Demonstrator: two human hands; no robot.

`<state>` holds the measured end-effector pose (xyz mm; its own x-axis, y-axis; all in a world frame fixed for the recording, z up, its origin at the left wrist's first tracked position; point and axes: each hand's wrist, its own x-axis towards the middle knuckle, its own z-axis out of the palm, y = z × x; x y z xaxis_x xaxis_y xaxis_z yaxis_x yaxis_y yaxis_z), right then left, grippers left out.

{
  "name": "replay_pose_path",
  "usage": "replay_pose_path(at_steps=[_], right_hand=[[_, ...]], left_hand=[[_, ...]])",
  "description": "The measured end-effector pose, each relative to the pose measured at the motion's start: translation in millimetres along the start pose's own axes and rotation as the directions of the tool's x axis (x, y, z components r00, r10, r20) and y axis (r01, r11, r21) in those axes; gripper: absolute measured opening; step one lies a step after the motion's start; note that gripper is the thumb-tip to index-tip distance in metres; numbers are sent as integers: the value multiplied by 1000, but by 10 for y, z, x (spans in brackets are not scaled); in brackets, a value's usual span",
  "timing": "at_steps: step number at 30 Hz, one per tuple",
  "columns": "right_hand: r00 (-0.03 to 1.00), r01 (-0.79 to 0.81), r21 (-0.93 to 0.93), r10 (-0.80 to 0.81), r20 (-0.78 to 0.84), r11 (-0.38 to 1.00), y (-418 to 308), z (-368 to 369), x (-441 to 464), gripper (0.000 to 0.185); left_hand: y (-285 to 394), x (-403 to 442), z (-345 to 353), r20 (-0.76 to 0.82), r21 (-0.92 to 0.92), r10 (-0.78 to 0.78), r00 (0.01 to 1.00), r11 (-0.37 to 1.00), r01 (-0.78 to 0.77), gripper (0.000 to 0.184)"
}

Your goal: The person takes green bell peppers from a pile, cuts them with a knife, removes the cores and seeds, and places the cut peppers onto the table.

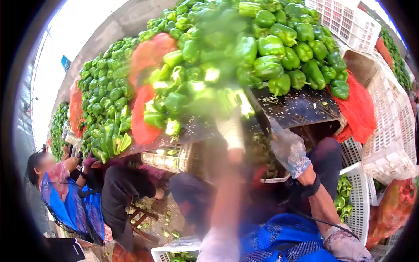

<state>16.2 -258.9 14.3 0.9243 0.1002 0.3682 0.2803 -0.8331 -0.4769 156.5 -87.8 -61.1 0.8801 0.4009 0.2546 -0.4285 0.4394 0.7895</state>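
My left hand (230,124) wears a pale glove and reaches forward to the near edge of the heaped green bell peppers (268,65). A blurred patch in the picture smears its fingers, and whether a pepper is in them I cannot make out. My right hand (288,148), in a whitish glove with a patterned cuff, is closed at the front edge of the dark board (301,105). From its fingers a dark, narrow blade, seemingly a knife (260,112), points up and left toward the peppers. Pale seeds are scattered over the board.
Beneath the board is a crate (166,158) with pepper scraps. White crates (390,118) stack up at the right, beside red netting (358,107). A crate of peppers (355,201) stands by my right leg. A co-worker (65,174) sits at the left.
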Motion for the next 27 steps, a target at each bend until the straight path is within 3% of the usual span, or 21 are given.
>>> replay_pose_path(at_steps=[1, 3, 6, 7, 8, 10, 12, 14, 15, 16, 18, 19, 20, 21, 22, 23, 24, 26, 27], right_hand=[[996, 82, 9, -82, -38, 997, -106, -8, 13, 58], [985, 154, 141, -140, -105, 978, -260, 196, 141, 58], [967, 255, -76, -253, 41, 964, -627, 348, 445, 52], [958, 278, -126, -266, 102, 952, -695, 410, 592, 49], [945, 322, -164, -328, -7, 932, -691, 454, 689, 52], [872, 374, -267, -434, -224, 888, -686, 535, 876, 59], [899, 345, -324, -410, -156, 881, -607, 454, 853, 57], [950, 234, -419, -299, -95, 877, -563, 298, 792, 55], [979, 131, -487, -190, -74, 864, -538, 153, 712, 55], [996, 30, -548, -73, -58, 836, -457, 54, 639, 54], [968, -26, -65, 8, -251, 998, -74, -27, 547, 58], [952, -75, 11, 75, -298, 997, 30, -48, 518, 59], [929, -117, 92, 142, -342, 989, 133, -69, 488, 60], [900, -149, 176, 207, -384, 973, 185, -127, 481, 61], [884, -160, 71, 175, -434, 985, 188, -235, 465, 60], [885, -200, 84, 217, -412, 976, 180, -310, 452, 60], [881, -244, 99, 263, -393, 965, 186, -374, 430, 60], [877, -263, 126, 291, -382, 957, 256, -451, 394, 58], [877, -242, 145, 280, -389, 959, 282, -461, 364, 56]], left_hand=[[-187, 140, -243, -28, 31, 47, 998, 998, -46, 72], [722, -47, 88, -131, 197, 119, 984, 976, -91, 73], [1232, 230, 177, -217, 195, 188, 958, 970, -146, 77], [1111, 566, -165, -119, 493, 369, 922, 828, -268, 75], [1316, 653, -50, -114, 522, 330, 937, 822, -226, 74], [1210, 1186, -410, 36, 567, 350, 936, 764, -307, 76], [1197, 1449, -559, 250, 820, 323, 913, 432, -377, 77], [1088, 1568, -614, 309, 947, 247, 918, 3, -320, 75], [1134, 1603, -546, 355, 924, 228, 907, 63, -377, 71], [1137, 1613, -470, 313, 949, 159, 936, -82, -303, 62], [1257, 1430, 38, 312, 900, 207, 927, -377, -219, 60], [1194, 1416, 194, 491, 859, 292, 821, -315, -403, 50], [1068, 1460, 370, 611, 790, 304, 731, -170, -589, 52], [831, 1484, 605, 592, 704, 316, 741, 245, -667, 53], [609, 1449, 823, 553, 713, 299, 777, 313, -628, 58], [435, 1424, 1061, 478, 689, 194, 857, 522, -502, 64], [210, 1476, 1232, 537, 702, 181, 824, 446, -555, 74], [182, 1346, 1591, 395, 855, -32, 918, 378, -355, 83], [196, 1332, 1655, 356, 858, -47, 933, 413, -306, 81]])
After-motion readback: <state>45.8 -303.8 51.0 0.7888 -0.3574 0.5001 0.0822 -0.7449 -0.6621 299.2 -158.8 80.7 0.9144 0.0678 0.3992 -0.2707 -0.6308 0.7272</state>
